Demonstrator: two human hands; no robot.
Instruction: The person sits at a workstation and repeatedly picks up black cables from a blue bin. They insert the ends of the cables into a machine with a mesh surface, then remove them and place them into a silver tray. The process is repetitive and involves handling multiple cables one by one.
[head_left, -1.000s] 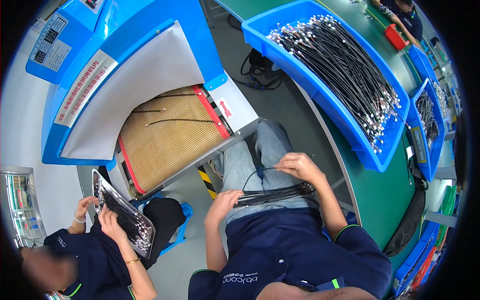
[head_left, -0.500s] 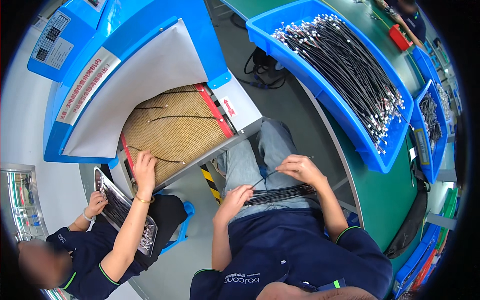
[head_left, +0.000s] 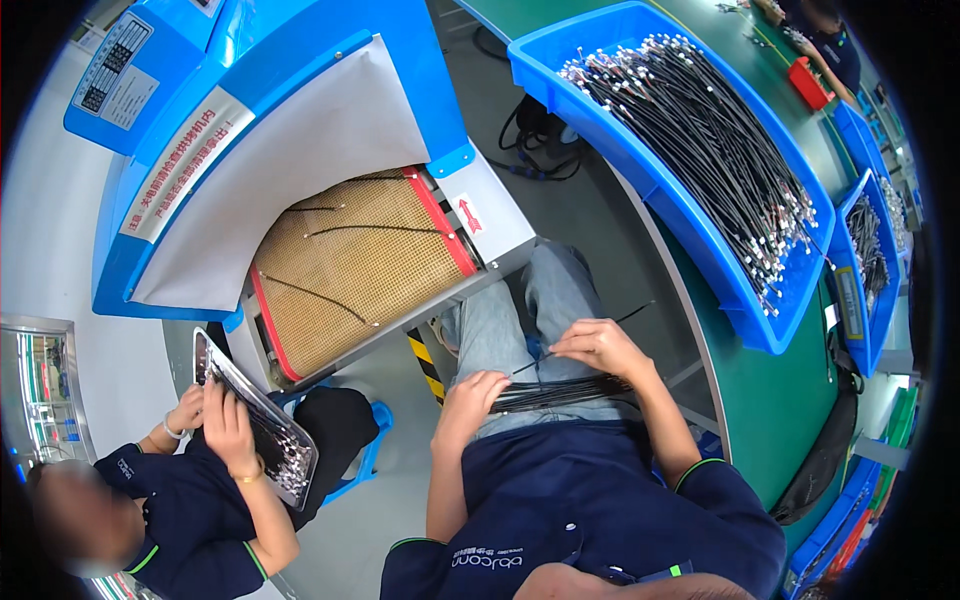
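Above my lap, a thin black cable (head_left: 531, 364) runs between my two hands. My left hand (head_left: 470, 407) pinches its near end, with the fingertips over the left end of a cable bundle (head_left: 555, 393). My right hand (head_left: 607, 350) grips the same cable between thumb and fingers, and a dark tail sticks out beyond it to the upper right. Several black cables make up that bundle, lying crosswise on my thighs. My right wrist partly covers the bundle's right end.
At my left, a co-worker holds a tray (head_left: 208, 352) of cables. Ahead stands a blue machine (head_left: 440, 110) whose mesh belt (head_left: 350, 262) carries several black cables. A large blue bin (head_left: 650, 185) full of black cables with white ends rests on the green table (head_left: 745, 400) to my right.
The co-worker's hand has left the belt and returned to the tray, leaving a cable on the mesh. My right hand has dropped slightly, and a longer cable tail shows past it.
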